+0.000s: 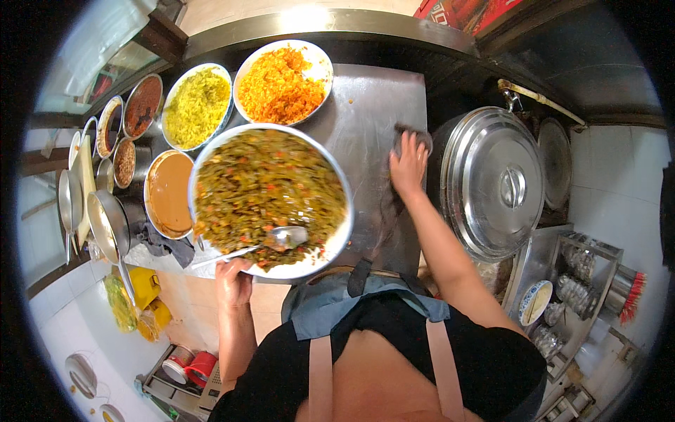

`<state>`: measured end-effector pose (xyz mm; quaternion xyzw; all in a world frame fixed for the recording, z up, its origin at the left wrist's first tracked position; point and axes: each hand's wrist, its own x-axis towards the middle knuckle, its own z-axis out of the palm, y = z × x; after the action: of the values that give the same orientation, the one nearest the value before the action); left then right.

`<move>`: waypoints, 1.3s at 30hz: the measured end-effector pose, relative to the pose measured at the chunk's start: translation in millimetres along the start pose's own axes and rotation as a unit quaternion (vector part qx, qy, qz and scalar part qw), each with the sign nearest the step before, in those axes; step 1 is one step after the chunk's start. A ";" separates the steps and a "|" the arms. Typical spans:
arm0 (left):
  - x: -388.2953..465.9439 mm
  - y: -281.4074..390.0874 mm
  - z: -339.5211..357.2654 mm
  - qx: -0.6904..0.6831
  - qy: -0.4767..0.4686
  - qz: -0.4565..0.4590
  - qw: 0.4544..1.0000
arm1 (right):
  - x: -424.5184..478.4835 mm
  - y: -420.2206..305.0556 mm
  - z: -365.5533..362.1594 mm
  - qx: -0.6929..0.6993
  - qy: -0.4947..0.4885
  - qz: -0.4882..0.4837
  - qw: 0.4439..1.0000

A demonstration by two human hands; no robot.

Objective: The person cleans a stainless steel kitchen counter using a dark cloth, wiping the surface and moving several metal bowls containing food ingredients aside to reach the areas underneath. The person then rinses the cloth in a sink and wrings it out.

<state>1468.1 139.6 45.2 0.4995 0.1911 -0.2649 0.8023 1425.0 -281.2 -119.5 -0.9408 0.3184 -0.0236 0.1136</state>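
Observation:
My left hand [233, 280] grips the near rim of a large white bowl [337, 248] filled with chopped green vegetables [263, 190] flecked with red. A metal spoon [286, 238] rests in it, its handle over the rim by my left hand. My right hand [408, 164] lies palm down at the right edge of the stainless steel counter [369, 105], fingers over a dark, blurred thing that looks like a cloth [419, 138]. Behind the large bowl stand a bowl of shredded orange food [279, 87] and a bowl of yellow shredded food [196, 108].
A big lidded steel pot [490, 184] stands right of the counter, below a tap [510, 97]. At left are a bowl of brown sauce [171, 192], a bowl of dark red sauce [142, 105], a saucepan [109, 227] with its handle sticking out, and a dark cloth [166, 245].

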 end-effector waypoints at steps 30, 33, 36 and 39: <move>202.3 -89.0 257.2 0.066 -0.197 -0.229 0.951 | -139.0 -96.6 23.6 0.150 -0.098 -0.385 0.905; 231.5 -122.6 263.7 0.061 -0.173 -0.260 0.948 | -140.5 -98.8 15.3 0.147 -0.061 -0.381 0.911; 243.5 -136.6 260.2 0.042 -0.155 -0.276 0.948 | -136.5 -103.1 5.8 0.102 -0.069 -0.390 0.913; 250.5 -139.9 253.7 0.077 -0.165 -0.239 0.954 | -132.3 -108.3 -1.3 0.102 -0.100 -0.370 0.918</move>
<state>1589.6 -198.6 -87.3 0.4493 0.1493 -0.5417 0.6945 1383.8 -117.9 -89.7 -0.9723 -0.0692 -0.0025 0.2233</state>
